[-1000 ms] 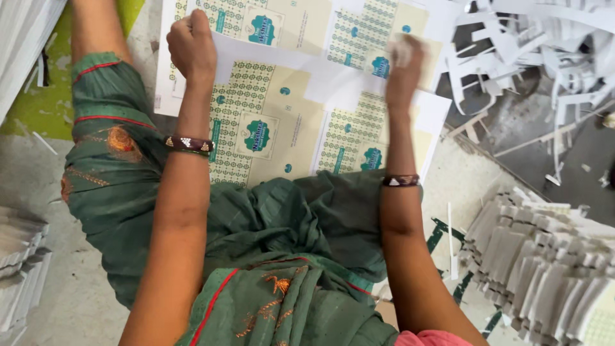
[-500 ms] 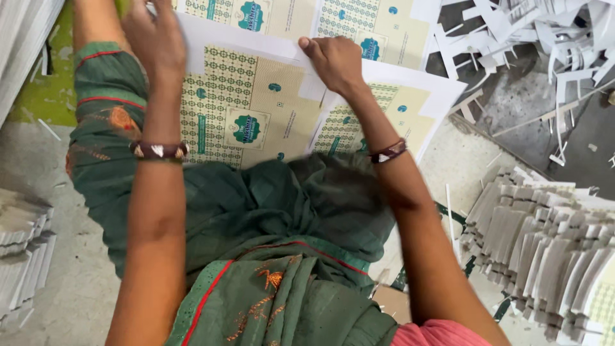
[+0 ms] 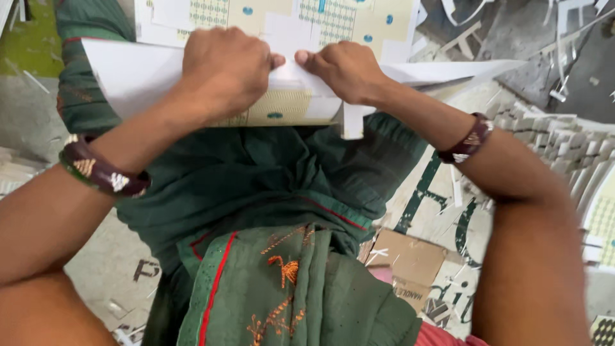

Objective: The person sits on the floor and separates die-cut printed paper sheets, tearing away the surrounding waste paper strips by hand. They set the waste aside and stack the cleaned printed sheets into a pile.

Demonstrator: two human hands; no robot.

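Fingers curl tight on both hands, and the thumbs almost touch. The left hand (image 3: 224, 70) and the right hand (image 3: 343, 74) both grip one white card sheet (image 3: 128, 74) held over the lap in green cloth (image 3: 256, 186). Under it lies another printed sheet (image 3: 307, 19) with cream boxes, green dot patterns and small blue spots. Each wrist wears one dark bangle, two in all. A pile of cut card pieces (image 3: 564, 150) sits at the right.

A white printed card sheet (image 3: 141, 70), patterned in cream and teal, is held bent over the lap, its near edge curled upward and pinched at the middle.
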